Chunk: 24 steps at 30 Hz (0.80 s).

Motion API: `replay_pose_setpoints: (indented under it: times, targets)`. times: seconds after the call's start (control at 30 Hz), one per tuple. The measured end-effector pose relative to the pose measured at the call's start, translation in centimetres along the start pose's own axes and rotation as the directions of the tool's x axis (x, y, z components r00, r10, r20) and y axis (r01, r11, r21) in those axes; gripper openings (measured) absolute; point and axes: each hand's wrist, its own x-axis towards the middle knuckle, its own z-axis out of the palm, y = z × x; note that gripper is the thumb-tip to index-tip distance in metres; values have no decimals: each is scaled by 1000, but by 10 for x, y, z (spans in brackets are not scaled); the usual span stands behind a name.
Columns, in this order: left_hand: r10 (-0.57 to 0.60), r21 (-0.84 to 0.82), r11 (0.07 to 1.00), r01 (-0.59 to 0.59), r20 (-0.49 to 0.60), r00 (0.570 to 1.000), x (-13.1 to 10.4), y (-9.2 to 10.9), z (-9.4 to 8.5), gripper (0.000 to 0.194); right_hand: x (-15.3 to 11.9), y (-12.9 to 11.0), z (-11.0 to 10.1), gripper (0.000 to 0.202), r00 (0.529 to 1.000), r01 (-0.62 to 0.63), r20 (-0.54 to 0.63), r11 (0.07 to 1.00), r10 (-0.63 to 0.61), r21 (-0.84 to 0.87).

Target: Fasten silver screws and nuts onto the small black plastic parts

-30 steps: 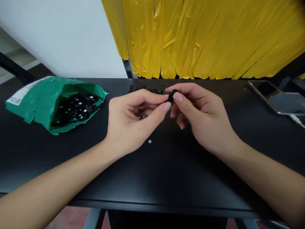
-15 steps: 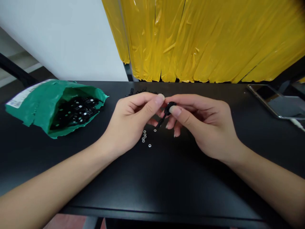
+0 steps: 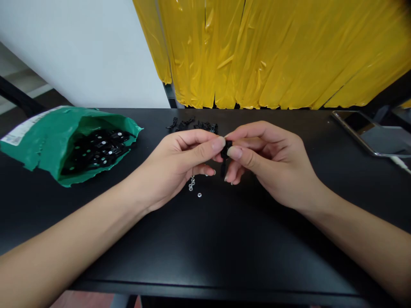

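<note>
Over the black table (image 3: 205, 248), my right hand (image 3: 272, 167) pinches a small black plastic part (image 3: 224, 164) between thumb and index finger. The part hangs nearly upright, its narrow end pointing down. My left hand (image 3: 186, 164) meets it from the left, thumb and index finger pressed together at its upper edge; whether a small piece sits between those fingertips is hidden. Several small silver rings (image 3: 192, 184) lie just below my left hand, with one separate ring (image 3: 199, 195) nearer the front.
A torn green bag (image 3: 51, 145) full of black parts lies at the left. Behind my hands is a pile of black parts (image 3: 205, 126). A phone (image 3: 359, 128) with a white cable rests at the right. Yellow plastic sheeting (image 3: 257, 51) hangs behind the table.
The black part has turned from slanted to nearly upright. My left fingertips have moved slightly right and down, against the part. More of the pile behind shows. The view has shifted a little.
</note>
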Motion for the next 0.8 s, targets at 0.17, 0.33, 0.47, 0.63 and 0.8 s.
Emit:
replay_pose_setpoints:
  times: [0.17, 0.33, 0.47, 0.63, 0.8]
  targets:
    - [-22, -15, 1000, 22, 23, 999, -2, 2, -1, 15, -1, 1, -1, 12, 999, -31, 30, 997, 29, 66]
    - [16, -19, 1000, -16, -6, 1000, -1, 0, -3, 15, -1, 3, -2, 12, 999, -24, 42, 996, 20, 91]
    - [89, 60, 994, -89, 6, 996, -1, -1, -6, 12, -1, 4, -3, 12, 998, -26, 55, 994, 21, 103]
    - [207, 273, 937, -219, 70, 976, -5, 5, -3, 13, -1, 2, -4, 13, 996, -59, 70, 989, 50, 134]
    - [449, 489, 722, -490, 208, 869, -9, 4, -4, 5, -2, 1, -6, 11, 992, -75, 113, 986, 58, 151]
